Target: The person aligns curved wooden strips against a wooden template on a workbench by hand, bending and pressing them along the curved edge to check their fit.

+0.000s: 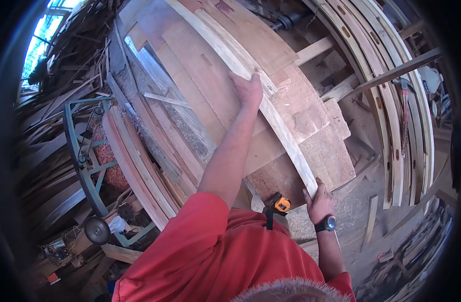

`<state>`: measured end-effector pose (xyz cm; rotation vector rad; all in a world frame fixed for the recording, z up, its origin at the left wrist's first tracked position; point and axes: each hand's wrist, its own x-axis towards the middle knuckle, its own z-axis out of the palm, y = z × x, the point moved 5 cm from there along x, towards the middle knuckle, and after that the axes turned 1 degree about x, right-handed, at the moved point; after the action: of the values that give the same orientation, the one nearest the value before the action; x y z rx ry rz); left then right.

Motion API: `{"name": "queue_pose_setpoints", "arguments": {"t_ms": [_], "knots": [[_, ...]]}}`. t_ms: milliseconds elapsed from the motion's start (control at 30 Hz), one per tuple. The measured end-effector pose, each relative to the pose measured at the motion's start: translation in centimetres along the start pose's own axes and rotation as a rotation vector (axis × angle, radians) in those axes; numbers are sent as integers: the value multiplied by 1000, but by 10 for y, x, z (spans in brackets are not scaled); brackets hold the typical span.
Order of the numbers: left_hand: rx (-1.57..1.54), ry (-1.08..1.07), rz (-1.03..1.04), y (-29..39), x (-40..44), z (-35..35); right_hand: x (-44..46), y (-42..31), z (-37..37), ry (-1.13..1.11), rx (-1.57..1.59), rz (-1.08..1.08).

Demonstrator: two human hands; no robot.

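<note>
A long pale wooden strip (286,133) lies across a broad wooden work surface (210,85), running from the top to the lower right. My left hand (248,90) grips the strip around its middle, thumb on top, its other fingers partly hidden. At the strip's near end, my right hand (321,201) holds it between thumb and fingers, with a watch (326,223) on the wrist. An orange and black tape measure (281,203) sits at my waist, between my arms and against the red shirt.
Long boards with slots (381,100) stand on the right, with a red-handled hammer (404,100) over them. Planks (135,166) and a green metal frame (92,194) with a wheel (97,230) are on the left. Scrap wood piles up at the far left and lower right.
</note>
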<state>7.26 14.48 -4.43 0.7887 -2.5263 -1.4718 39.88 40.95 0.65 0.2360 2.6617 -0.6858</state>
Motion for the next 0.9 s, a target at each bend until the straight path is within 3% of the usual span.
{"name": "queue_pose_setpoints", "arguments": {"t_ms": [900], "knots": [[63, 69, 18, 1, 82, -6, 59, -46, 3, -31, -42, -40]]}}
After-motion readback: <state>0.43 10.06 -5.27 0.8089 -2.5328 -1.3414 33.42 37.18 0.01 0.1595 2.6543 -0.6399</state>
